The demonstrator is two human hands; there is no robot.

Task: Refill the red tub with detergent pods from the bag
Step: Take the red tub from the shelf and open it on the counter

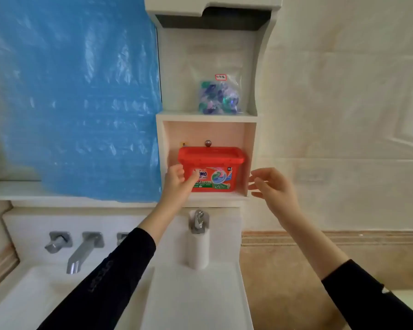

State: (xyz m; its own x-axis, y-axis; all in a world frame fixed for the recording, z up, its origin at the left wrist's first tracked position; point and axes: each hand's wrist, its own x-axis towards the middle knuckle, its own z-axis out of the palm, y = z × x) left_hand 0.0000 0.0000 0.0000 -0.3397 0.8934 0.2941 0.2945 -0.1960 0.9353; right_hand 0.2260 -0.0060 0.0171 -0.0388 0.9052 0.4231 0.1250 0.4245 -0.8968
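Observation:
The red tub (218, 163) with its lid closed stands inside the lower cubby of a white wall shelf (206, 116). On the shelf above it sits a clear bag (221, 97) holding several blue, purple and green detergent pods, with a small red-edged label. My left hand (177, 182) is at the tub's front left corner, fingers curled and touching its face, holding nothing. My right hand (271, 184) hovers open just right of the cubby's side wall, apart from the tub.
Below the shelf are a chrome tap (198, 221) and a white ledge (196, 294). A sink (34, 296) with a wall spout (81, 253) lies lower left. Blue plastic sheeting (69, 91) covers the wall at left; beige tiles are at right.

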